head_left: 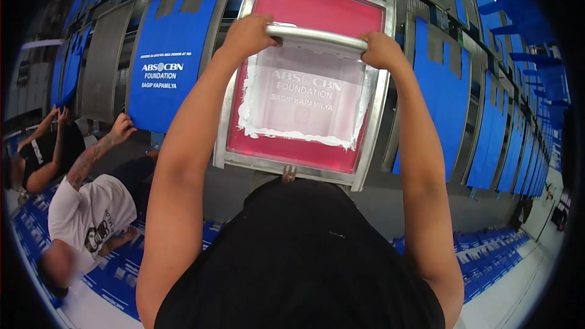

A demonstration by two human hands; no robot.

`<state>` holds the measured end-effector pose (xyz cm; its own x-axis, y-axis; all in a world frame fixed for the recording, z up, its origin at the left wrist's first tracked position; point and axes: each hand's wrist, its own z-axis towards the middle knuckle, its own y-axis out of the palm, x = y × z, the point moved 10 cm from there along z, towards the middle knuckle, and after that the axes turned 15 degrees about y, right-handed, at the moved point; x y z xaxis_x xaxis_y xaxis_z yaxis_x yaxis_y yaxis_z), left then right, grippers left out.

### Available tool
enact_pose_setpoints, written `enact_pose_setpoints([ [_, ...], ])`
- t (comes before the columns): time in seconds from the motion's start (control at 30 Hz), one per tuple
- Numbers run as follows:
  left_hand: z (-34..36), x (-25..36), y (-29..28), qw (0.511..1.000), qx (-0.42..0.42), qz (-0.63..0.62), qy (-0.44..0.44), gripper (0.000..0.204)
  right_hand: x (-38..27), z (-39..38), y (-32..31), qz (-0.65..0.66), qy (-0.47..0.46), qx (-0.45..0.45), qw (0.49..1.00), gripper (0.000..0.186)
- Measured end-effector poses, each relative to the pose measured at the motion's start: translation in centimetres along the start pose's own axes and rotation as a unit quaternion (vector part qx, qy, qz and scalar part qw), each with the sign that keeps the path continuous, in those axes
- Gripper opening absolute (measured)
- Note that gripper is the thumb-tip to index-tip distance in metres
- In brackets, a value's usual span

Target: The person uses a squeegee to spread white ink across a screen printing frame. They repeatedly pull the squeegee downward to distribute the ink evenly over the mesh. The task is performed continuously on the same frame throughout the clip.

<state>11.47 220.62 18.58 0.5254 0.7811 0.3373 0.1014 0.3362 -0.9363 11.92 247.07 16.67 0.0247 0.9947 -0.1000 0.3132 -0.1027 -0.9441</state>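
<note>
My left hand (247, 33) and right hand (381, 49) are both clenched on the squeegee (317, 38), one fist at each end. Its long axis runs straight between my fists, across the far end of the pink screen frame (372, 140), whose mesh stretches from my fingers back toward me.

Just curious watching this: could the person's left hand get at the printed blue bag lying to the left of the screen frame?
Probably yes. The left hand now grips the squeegee, but nothing stands between it and the blue bag; another person's hand touches only the bag's lower corner.

Long print table (420, 6) runs left to right; blue bags (164, 55) lie flat on grey pallets (103, 61) (apparently one each); metal-framed pink screen (304, 79) rests at centre.
</note>
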Motion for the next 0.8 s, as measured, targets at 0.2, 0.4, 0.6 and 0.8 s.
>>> enact_pose_setpoints([
  [0.2,-16.9,6.8,5.0,0.927,-0.119,-0.301,-0.19,0.031,1.2,3.4,-0.9,0.01,-0.016,-0.005,1.0,0.052],
  [0.4,-35.2,15.4,24.8,0.766,-0.231,-0.562,-0.211,0.05,-0.9,3.6,1.3,0.024,-0.058,-0.057,0.996,0.056],
  [0.6,-33.6,17.5,23.5,0.723,-0.2,-0.631,-0.196,0.042,-5.2,3.2,0.9,0.035,-0.029,0.04,0.998,0.052],
  [0.8,-32.9,18.6,21.1,0.701,-0.187,-0.665,-0.178,0.044,-6.8,-4.2,2.5,-0.002,-0.008,-0.001,1.0,0.055],
])
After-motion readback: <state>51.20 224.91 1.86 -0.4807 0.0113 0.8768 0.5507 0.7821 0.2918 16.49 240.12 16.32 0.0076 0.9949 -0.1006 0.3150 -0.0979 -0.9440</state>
